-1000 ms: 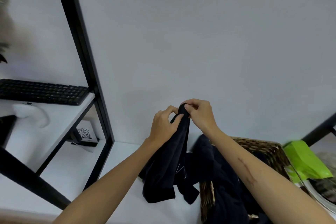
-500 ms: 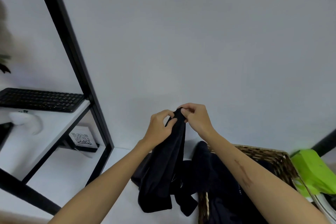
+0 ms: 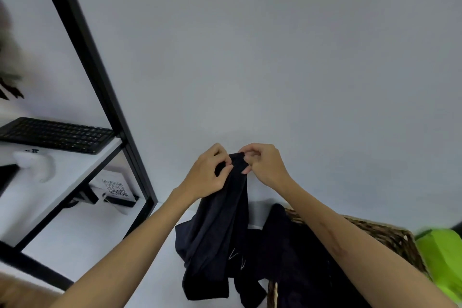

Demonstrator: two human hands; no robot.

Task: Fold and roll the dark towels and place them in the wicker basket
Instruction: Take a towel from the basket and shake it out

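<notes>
Grip unchanged: left hand [image 3: 208, 174] and right hand [image 3: 262, 162] still pinch dark towel [image 3: 220, 222] top edge, raised over bench [image 3: 150, 265], left of wicker basket [image 3: 390, 235]. Hands slightly apart now; folding not begun.

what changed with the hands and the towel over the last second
Little changed. The left hand and right hand have worked their fingers slightly apart along the top edge of the dark towel, so a bit more of that edge shows between them. Both kept pinching it, and it still hangs onto the white surface beside the wicker basket, which still holds dark cloth.
</notes>
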